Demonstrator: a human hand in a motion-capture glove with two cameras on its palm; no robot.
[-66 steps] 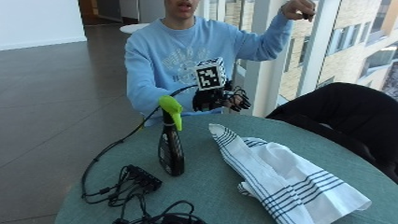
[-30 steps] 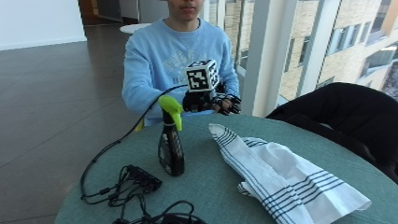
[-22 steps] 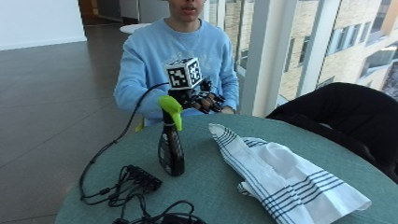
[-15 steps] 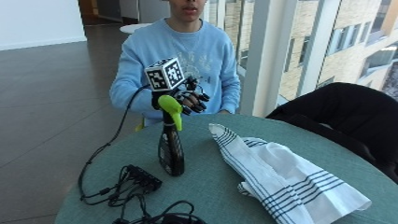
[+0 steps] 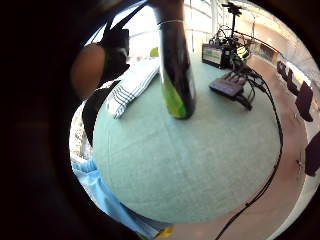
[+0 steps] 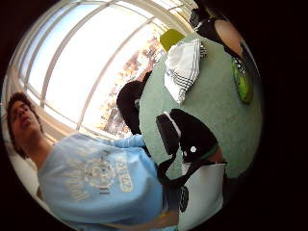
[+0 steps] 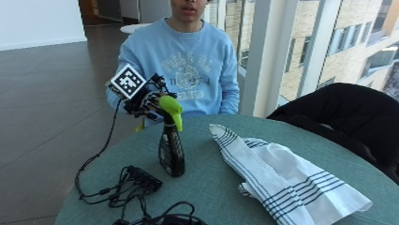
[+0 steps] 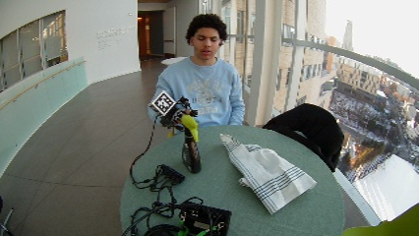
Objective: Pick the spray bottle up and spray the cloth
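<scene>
Seated behind a round green table. Black-gloved right hand raised just behind the lime-green trigger head of a dark, upright plastic spray bottle; whether touching, unclear; finger state cannot be told. White cloth with dark stripes crumpled beside the bottle, apart. Black cables near the bottle's base.

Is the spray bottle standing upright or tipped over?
Upright: the spray bottle stands on its base on the table, green nozzle on top.
</scene>
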